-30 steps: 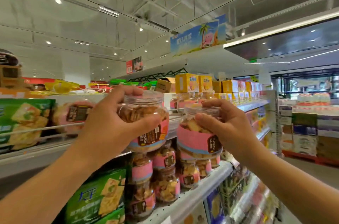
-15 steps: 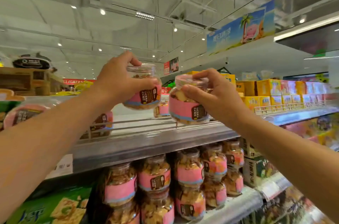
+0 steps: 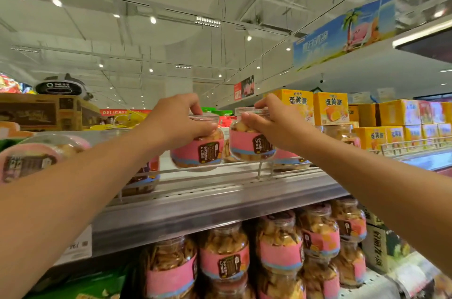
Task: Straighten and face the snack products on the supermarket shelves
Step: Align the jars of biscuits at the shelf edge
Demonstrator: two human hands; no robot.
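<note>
since half a second ago both jars have come lower and further in, now just over the wire rail (image 3: 220, 172) of the top shelf (image 3: 220, 203). the left hand (image 3: 176, 120) grips the left biscuit jar (image 3: 198, 152) from the top, fingers curled round its clear lid. the right hand (image 3: 274, 122) holds the right biscuit jar (image 3: 252, 145) the same way. both pink labels face out, the jars side by side, nearly touching. whether their bases rest on the shelf is hard to tell. more jars (image 3: 225, 259) stand on the shelf below, yellow boxes (image 3: 330, 109) at the right.
</note>
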